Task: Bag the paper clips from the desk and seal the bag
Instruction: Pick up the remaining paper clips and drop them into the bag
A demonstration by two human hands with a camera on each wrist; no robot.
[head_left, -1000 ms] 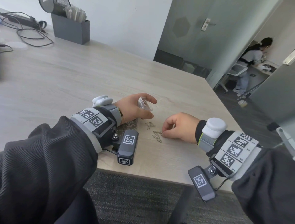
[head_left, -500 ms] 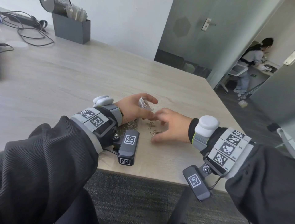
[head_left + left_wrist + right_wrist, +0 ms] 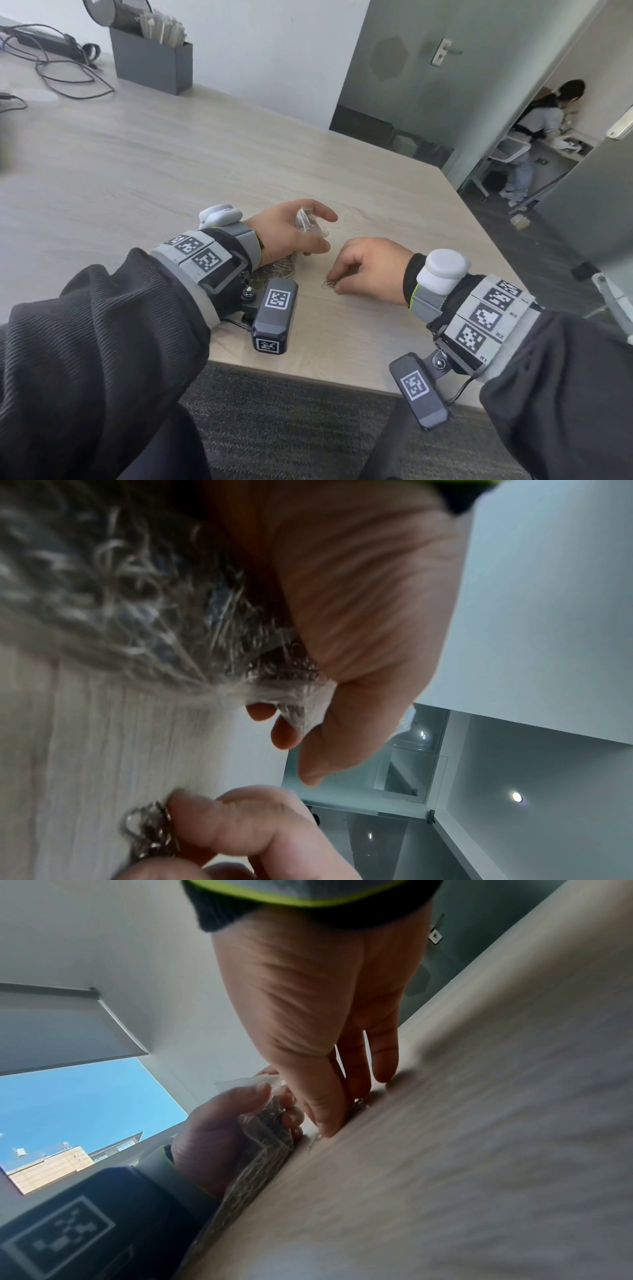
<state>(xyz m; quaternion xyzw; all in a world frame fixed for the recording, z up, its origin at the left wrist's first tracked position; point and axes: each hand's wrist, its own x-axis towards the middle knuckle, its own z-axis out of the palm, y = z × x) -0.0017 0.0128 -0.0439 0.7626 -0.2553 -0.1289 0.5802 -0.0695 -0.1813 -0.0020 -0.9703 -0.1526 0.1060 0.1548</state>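
- Head view: we see the left hand resting on the desk near its front edge, with its thumb and fingers curled round the neck of a clear plastic bag. The body of the bag lies on the desk under that wrist, and paper clips show through it. Just beside it, the right hand has its fingertips bent down onto a small cluster of loose paper clips on the desk, pinching at them. Far back on the desk stand a grey organizer box and some cables. A second person stands beyond the open doorway.
- Left wrist view: we see the left hand gripping the bag, whose filled part blurs close to the lens. Below, the right hand's fingers pinch the clips against the desk.
- Right wrist view: we see the right hand with fingertips pressed to the desk over a few clips, mostly hidden. The left hand holds the bag upright-ish, mouth up.
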